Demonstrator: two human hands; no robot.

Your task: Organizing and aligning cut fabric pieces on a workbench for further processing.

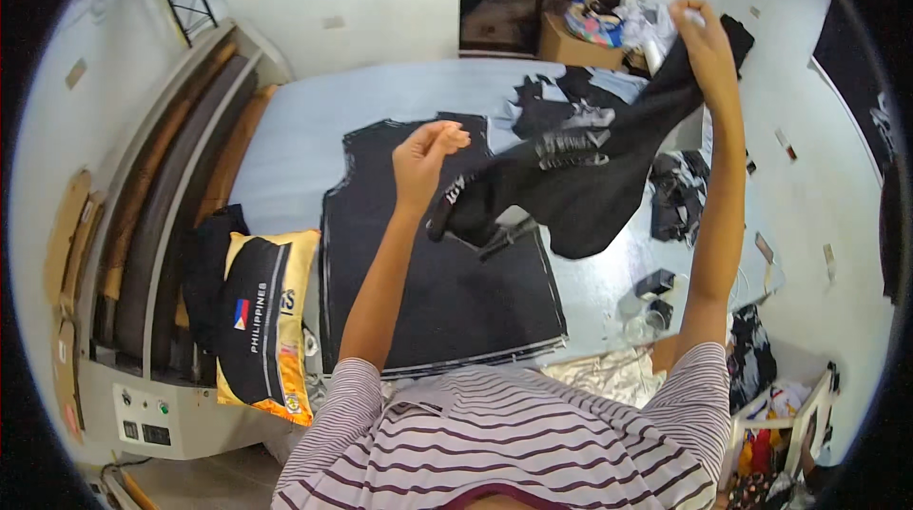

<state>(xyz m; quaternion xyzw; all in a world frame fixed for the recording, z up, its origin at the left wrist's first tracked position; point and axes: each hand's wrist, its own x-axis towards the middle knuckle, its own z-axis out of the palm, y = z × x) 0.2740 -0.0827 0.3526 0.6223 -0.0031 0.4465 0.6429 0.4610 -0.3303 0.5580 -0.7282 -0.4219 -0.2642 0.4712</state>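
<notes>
My right hand (706, 49) is raised at the far right, its fingers closed on a black printed fabric piece (609, 191). The piece hangs slantwise down to the left, with white lettering on it. My left hand (425, 163) is held up nearer the middle, fingertips pinched together just above the left end of that piece. Whether it grips anything is unclear. Below both hands, a large black garment panel (409, 286) with pale edges lies flat on the light blue table (304, 120).
Black scraps (542, 110) lie at the table's far side. Dark bundled cloth (680, 196) and small black boxes (654, 291) sit at the right. A yellow-and-black pillow (266, 320) rests at the left, beside a machine with rollers (162, 186). A cardboard box (580, 49) stands behind.
</notes>
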